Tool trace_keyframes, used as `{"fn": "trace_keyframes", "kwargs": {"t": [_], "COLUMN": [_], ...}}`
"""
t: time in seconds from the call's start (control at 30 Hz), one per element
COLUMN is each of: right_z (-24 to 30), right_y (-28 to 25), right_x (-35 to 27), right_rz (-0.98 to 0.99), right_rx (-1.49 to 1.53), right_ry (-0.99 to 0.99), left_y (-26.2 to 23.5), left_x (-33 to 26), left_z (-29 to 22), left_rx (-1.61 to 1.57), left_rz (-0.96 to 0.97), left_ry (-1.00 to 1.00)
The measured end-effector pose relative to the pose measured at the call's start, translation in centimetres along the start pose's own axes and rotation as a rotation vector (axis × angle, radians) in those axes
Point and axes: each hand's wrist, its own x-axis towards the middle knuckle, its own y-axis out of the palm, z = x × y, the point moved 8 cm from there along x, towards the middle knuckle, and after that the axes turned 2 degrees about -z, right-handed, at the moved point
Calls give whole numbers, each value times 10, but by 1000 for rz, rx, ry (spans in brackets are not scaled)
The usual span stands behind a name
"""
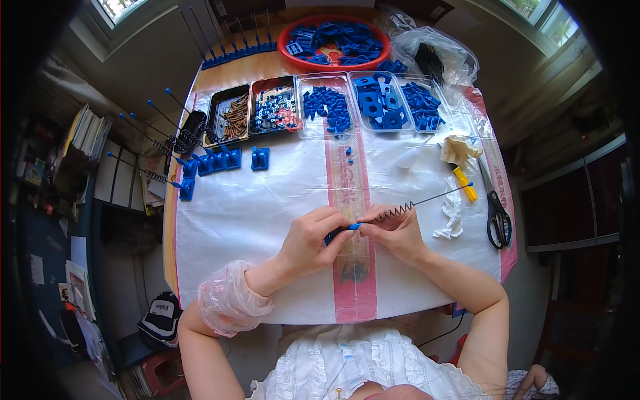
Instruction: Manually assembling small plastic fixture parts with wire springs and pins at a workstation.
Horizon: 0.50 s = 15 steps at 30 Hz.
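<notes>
My left hand [311, 238] pinches a small blue plastic piece [341, 231] at the centre of the table. My right hand [395, 230] grips the near end of a dark coil spring [394, 213] with a long thin wire rod [440, 196] running up to the right and ending in a blue tip. The blue piece and the spring's end meet between my two hands. A clear plastic sleeve cover [229, 300] wraps my left forearm.
Finished blue bases with springs and rods [200, 160] stand at the table's left. Trays hold brown screws [233, 115], small washers [275, 108] and blue parts [329, 107]. A red bowl [290, 57] sits at the back. Scissors [497, 213] and a yellow tool [465, 183] lie right.
</notes>
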Motion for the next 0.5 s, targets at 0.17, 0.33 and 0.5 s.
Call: {"fn": "trace_keyframes", "kwargs": {"t": [0.17, 0.33, 0.5], "right_z": [0, -1, -4], "right_y": [-1, -6, -3], "right_x": [1, 0, -2], "right_rz": [1, -16, 9], "right_rx": [-27, -28, -37], "right_ry": [34, 57, 61], "left_y": [-1, 0, -1], "left_x": [0, 2, 0], "left_z": [1, 3, 5], "left_rx": [-24, -67, -73], "left_rz": [-1, 23, 47], "left_ry": [-4, -41, -39]}}
